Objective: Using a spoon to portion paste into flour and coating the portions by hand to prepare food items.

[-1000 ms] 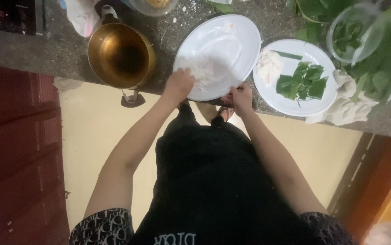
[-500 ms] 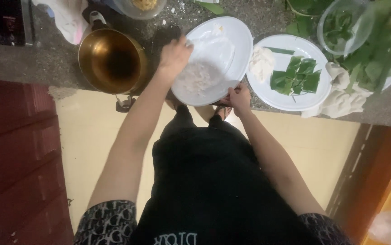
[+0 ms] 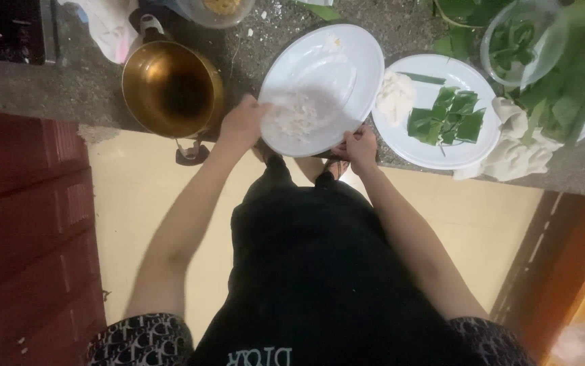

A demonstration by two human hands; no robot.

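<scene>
Head view: white plate point(image 3: 336, 74) tilted over the counter's near edge, a pale crumbly heap point(image 3: 296, 116) at its lower part. Left hand point(image 3: 243, 122) at the plate's left rim, fingers in the heap; whether they pinch any, cannot tell. Right hand point(image 3: 358, 146) clamped on the lower rim. Brass pot point(image 3: 170, 88) just left, second plate with green leaves point(image 3: 448, 115) close right. Open floor below the edge.
</scene>
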